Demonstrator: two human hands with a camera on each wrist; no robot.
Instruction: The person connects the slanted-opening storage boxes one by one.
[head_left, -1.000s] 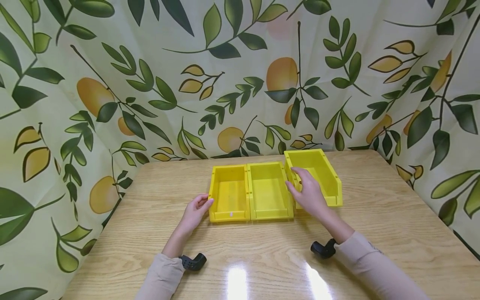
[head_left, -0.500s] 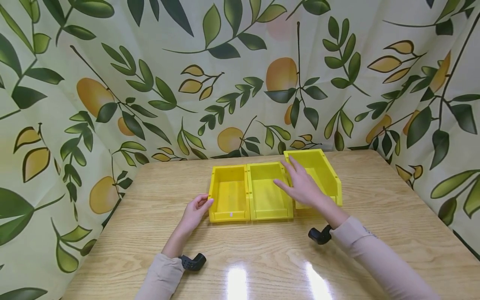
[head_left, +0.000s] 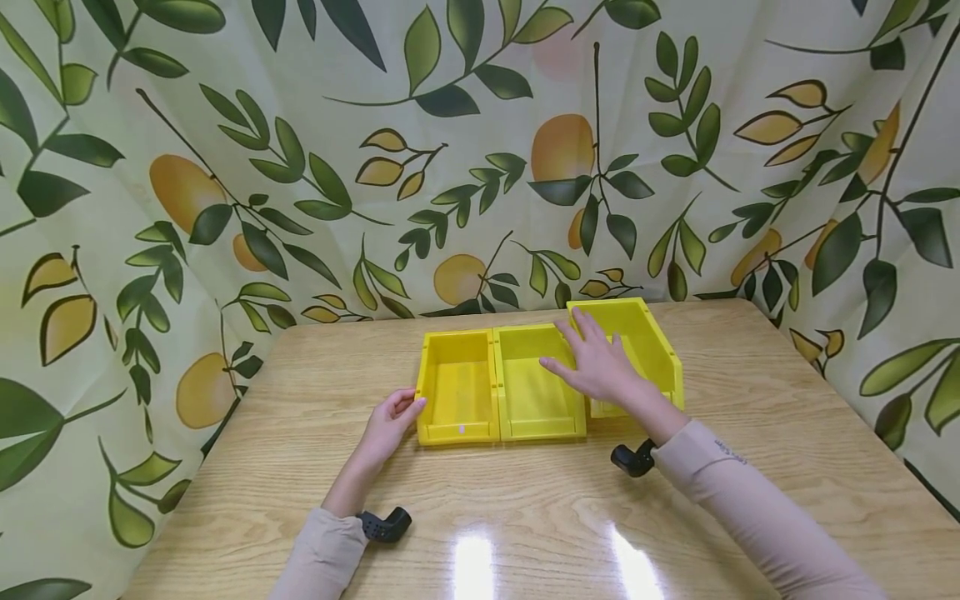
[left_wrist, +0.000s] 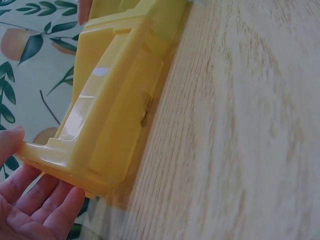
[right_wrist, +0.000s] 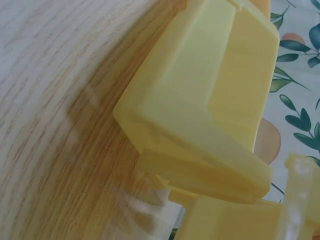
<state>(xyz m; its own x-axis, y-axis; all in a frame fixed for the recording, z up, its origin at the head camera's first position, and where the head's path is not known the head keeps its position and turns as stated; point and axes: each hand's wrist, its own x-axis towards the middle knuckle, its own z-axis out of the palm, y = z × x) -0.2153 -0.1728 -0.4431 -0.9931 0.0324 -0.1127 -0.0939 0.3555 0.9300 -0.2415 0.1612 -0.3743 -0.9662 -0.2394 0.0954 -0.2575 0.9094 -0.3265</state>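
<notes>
Three yellow plastic bins stand side by side on the wooden table. My left hand (head_left: 393, 417) holds the left bin (head_left: 450, 434) at its left side. In the left wrist view, the thumb lies on that bin's rim and the fingers (left_wrist: 50, 202) are curled against its outer wall. My right hand (head_left: 600, 367) is over the seam between the middle bin (head_left: 542, 427) and the right bin (head_left: 662, 346), its fingers spread. Whether it touches a rim cannot be told. In the right wrist view, the middle bin (right_wrist: 170, 85) meets the right bin (right_wrist: 230, 220) near the bottom.
The left and middle bins stand flush, while the right one sits farther back and slightly turned. A leaf-and-fruit patterned cloth (head_left: 480, 208) hangs behind and beside the table (head_left: 525, 508). A black wrist device (head_left: 386, 525) is on the left wrist, another (head_left: 633, 458) on the right.
My right hand has moved left from the right bin's left wall to over the seam with the middle bin, its fingers spreading. The left hand and the bins have hardly moved.
</notes>
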